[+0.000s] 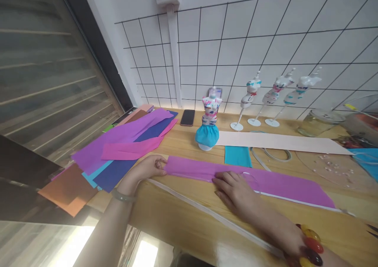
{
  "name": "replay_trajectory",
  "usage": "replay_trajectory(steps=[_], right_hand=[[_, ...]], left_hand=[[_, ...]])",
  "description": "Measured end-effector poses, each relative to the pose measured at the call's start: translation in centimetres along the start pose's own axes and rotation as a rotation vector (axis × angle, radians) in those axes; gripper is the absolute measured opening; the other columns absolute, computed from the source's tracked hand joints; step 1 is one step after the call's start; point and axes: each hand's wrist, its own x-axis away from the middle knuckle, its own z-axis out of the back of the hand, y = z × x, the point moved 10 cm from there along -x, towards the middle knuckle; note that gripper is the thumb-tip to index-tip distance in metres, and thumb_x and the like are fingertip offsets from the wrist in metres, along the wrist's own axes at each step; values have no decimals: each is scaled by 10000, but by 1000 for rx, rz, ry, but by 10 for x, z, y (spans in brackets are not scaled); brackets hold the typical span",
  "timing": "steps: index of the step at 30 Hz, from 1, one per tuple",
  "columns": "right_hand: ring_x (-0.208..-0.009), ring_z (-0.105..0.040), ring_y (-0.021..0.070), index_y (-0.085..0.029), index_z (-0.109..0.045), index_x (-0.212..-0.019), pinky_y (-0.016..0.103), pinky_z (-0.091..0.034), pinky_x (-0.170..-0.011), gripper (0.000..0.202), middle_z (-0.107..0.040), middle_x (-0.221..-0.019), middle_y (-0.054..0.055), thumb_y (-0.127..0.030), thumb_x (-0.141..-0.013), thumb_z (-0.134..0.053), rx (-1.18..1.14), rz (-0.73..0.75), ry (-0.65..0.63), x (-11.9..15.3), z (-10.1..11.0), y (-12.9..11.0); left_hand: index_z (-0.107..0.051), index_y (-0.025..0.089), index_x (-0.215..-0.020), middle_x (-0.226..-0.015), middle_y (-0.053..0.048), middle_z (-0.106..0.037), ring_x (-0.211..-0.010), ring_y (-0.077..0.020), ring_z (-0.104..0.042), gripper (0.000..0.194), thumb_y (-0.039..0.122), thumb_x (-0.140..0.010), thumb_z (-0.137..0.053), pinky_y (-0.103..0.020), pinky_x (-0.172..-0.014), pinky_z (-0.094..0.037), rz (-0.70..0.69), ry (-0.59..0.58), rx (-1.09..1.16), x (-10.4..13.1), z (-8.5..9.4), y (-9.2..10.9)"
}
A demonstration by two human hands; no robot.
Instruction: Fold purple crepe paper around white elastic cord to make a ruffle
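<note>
A long purple strip [283, 186] of thin, cloth-like material lies across the wooden table. My left hand [152, 166] pinches its left end between thumb and fingers. Along the strip's middle rests my right hand [232, 186], palm down, its fingers laid on the material. A narrow white ribbon [301, 201] runs along the strip's near edge, right of that hand. Another pale ribbon [212, 216] stretches diagonally over the table, nearer to me. Behind the strip stands a small dress-form mannequin [210, 113] in a gathered turquoise skirt [207, 135].
Coloured sheets [130, 135] are piled at the left. A phone [187, 117] lies near the wall. Behind the strip are a turquoise square [238, 156] and a pale pink strip [283, 142]. Further mannequins [276, 91], a glass jar [320, 122] and a clear plate of beads [333, 168] are at right.
</note>
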Motion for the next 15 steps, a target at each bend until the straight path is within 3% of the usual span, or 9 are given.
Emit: replay_trajectory(steps=[9,12,15], right_hand=[[-985,-509,253,-184,-578,-1107,430,-429,-807,258,-579,-1079,122,-238,-893,-447,3,-13,-4,0,-2,0],[-985,-510,252,-183,-576,-1108,428,-429,-810,256,-578,-1078,117,-236,-889,-455,-3,-21,-11,0,-2,0],[-988,-510,252,-185,-574,-1109,426,-430,-809,256,-575,-1082,116,-241,-887,-459,-6,-15,-18,0,-3,0]], left_hand=[[-630,168,-1005,-660,16,-589,-591,-138,-538,449,246,-565,-674,-236,-531,-394,15,-15,-15,6,3,0],[-627,177,-1018,-784,-20,-621,-700,-175,-574,401,216,-619,-625,-270,-608,-430,-12,115,-76,16,12,14],[-656,187,-955,-923,-66,-644,-886,-219,-568,271,181,-694,-582,-326,-782,-417,-177,286,-266,26,15,50]])
